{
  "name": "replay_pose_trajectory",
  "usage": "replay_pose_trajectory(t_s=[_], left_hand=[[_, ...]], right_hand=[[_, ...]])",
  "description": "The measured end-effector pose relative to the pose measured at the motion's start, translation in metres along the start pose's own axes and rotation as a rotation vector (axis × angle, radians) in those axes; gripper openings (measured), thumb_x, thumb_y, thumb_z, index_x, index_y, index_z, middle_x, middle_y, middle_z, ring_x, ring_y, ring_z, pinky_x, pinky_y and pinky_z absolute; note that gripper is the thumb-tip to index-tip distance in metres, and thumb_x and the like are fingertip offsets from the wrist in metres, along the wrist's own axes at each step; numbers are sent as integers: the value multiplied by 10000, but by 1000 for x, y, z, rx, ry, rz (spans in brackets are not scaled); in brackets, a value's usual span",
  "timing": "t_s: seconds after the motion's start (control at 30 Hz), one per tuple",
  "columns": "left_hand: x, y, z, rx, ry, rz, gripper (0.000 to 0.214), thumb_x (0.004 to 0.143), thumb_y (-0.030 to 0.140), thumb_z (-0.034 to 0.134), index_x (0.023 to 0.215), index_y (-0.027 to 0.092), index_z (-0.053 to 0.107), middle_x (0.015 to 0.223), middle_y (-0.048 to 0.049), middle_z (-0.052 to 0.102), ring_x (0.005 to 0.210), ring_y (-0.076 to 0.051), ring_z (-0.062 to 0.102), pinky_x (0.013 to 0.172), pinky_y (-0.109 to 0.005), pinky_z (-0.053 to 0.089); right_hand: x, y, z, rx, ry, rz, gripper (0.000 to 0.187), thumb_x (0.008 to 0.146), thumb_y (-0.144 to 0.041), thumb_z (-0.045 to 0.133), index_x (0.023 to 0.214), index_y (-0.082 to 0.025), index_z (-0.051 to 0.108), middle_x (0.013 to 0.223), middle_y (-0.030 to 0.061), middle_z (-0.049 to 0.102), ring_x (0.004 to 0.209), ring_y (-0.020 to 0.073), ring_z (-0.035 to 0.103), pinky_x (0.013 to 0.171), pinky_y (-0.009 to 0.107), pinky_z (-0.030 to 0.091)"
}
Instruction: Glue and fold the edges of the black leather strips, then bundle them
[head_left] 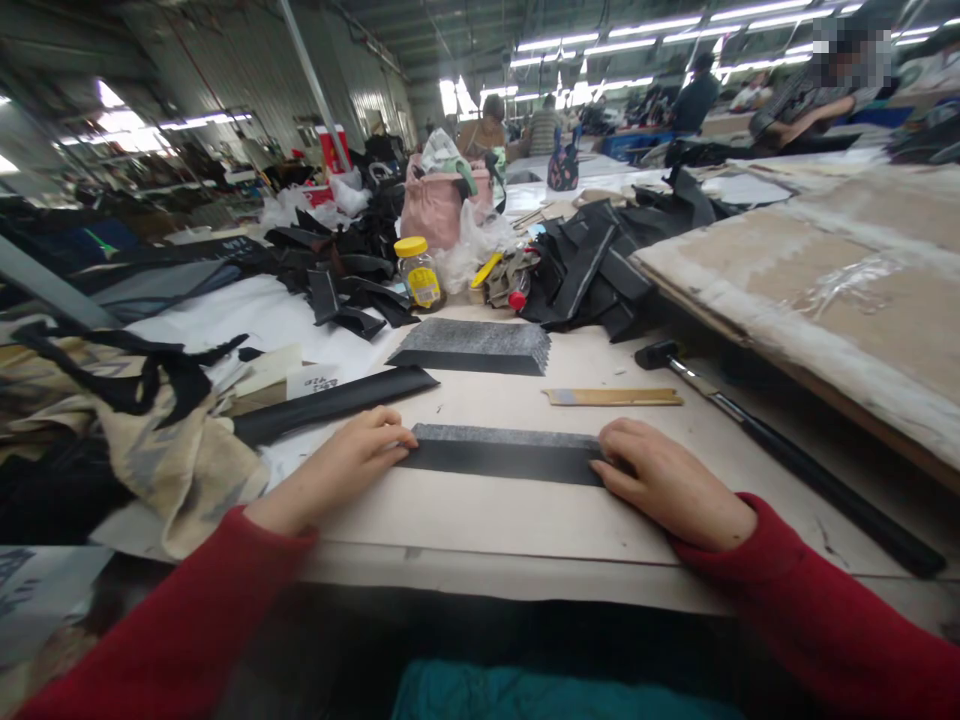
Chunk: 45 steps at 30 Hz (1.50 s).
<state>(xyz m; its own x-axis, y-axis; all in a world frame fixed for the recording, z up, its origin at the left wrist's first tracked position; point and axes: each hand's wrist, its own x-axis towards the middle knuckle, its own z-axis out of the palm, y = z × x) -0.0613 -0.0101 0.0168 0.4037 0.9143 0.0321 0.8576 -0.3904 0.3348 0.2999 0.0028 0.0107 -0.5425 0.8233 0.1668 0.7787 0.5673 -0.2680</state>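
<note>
- gripping what?
- your left hand [358, 450] and right hand [660, 472] narrowly pinch opposite ends of the black-and-grey strip [502, 458].
- lying where?
- flat on the worktop [510, 515], left of the hammer [810, 469].

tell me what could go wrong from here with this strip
The left hand and right hand touch the black strip only near its ends, so its middle might buckle or skew. The fanned stack just beyond could slip out of line if knocked. The hammer lies near the right sleeve, which might catch it.
</note>
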Motion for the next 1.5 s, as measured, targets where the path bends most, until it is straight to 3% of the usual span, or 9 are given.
replay_pose_trajectory(t_s=[0.1, 0.2, 0.33, 0.5, 0.63, 0.73, 0.93, 1.17, 1.5], left_hand=[[-2, 0, -5, 85, -47, -4, 271, 863, 335, 412, 1004, 242, 624, 1023, -40, 521, 936, -183, 490, 827, -282, 397], [-2, 5, -7, 181, -68, 6, 267, 872, 335, 403, 998, 247, 622, 1011, -38, 538, 909, -183, 495, 797, -289, 389], [8, 22, -10, 355, -58, 21, 181, 844, 310, 474, 856, 226, 634, 940, -39, 555, 828, -195, 488, 723, -311, 377], [41, 77, 0, 279, -43, 191, 172, 849, 142, 429, 787, 160, 588, 864, -54, 542, 802, -173, 493, 735, -294, 401], [78, 131, 30, 63, -14, 430, 188, 876, 123, 397, 957, 151, 564, 939, -54, 568, 894, -163, 510, 817, -282, 419], [99, 150, 54, 5, -32, 538, 154, 882, 182, 442, 948, 142, 575, 925, -57, 581, 904, -173, 518, 825, -288, 430], [101, 147, 73, -13, 30, 548, 203, 897, 184, 416, 1023, 165, 574, 954, -53, 568, 912, -165, 509, 826, -286, 433], [97, 147, 74, 20, 39, 531, 222, 911, 254, 410, 1027, 193, 589, 956, -49, 559, 898, -172, 503, 790, -296, 446], [95, 150, 73, 89, 61, 541, 204, 893, 269, 453, 1038, 177, 563, 940, -38, 563, 886, -184, 496, 783, -307, 441]], right_hand=[[-5, 5, 0, -74, 79, 18, 133, 811, -308, 533, 793, -177, 544, 899, 78, 561, 814, 213, 513, 725, 350, 420], [-15, 7, -1, -95, 145, 18, 269, 817, -297, 535, 1050, -163, 548, 1049, 114, 543, 935, 244, 507, 793, 388, 425], [-26, 4, -2, -61, 66, -55, 220, 863, -183, 431, 932, -209, 638, 961, 84, 578, 856, 200, 529, 747, 354, 441], [-30, 1, 1, -55, 98, -57, 251, 868, -177, 420, 932, -211, 661, 909, 82, 591, 818, 191, 536, 709, 341, 451], [-30, -1, 3, -68, 79, -36, 251, 865, -163, 425, 957, -212, 654, 899, 82, 578, 818, 204, 523, 698, 347, 440], [-34, -1, 1, -33, 47, -13, 260, 868, -153, 419, 986, -216, 641, 890, 75, 571, 813, 200, 519, 707, 344, 439], [-49, 13, -7, 121, 74, 131, 292, 900, -207, 382, 1108, -197, 587, 976, 82, 573, 901, 183, 538, 808, 319, 447], [-48, 6, 0, 73, 17, 173, 300, 911, -270, 365, 1067, -209, 615, 858, 71, 575, 794, 188, 541, 728, 340, 438], [-37, 9, -13, 530, -103, 381, 333, 863, -320, 404, 1056, -171, 631, 810, 58, 614, 812, 181, 558, 760, 313, 431]])
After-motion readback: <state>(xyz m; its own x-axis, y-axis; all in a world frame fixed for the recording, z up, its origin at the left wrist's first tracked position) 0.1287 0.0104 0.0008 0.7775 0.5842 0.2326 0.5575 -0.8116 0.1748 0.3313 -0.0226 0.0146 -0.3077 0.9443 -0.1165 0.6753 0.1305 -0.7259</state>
